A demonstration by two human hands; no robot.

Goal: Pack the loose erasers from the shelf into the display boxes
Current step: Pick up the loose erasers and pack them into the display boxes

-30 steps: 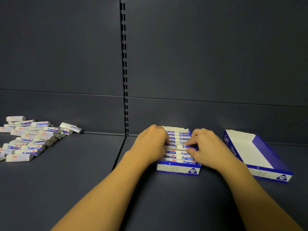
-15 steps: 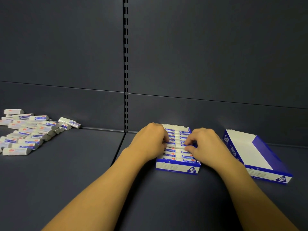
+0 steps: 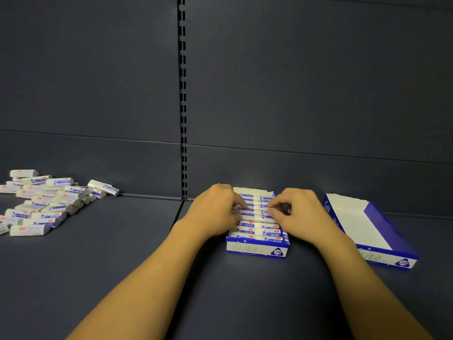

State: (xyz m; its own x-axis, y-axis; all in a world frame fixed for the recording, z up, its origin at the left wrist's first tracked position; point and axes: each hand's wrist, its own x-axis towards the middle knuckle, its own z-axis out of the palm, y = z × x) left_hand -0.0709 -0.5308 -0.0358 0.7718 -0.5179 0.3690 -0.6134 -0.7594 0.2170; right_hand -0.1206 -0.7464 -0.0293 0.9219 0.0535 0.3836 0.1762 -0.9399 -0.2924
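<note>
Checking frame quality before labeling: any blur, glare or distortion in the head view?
Head view: dim, even light, no glare; soft shadows under the forearms. Right hand fingertips are motion-blurred over the filled box; left hand sharper. Wide-angle bend shows in the empty box and loose erasers at the edges.

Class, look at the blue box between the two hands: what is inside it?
The blue box holds rows of wrapped erasers lying flat. The left hand and right hand cover the rows' outer ends, and the box floor is hidden.
</note>
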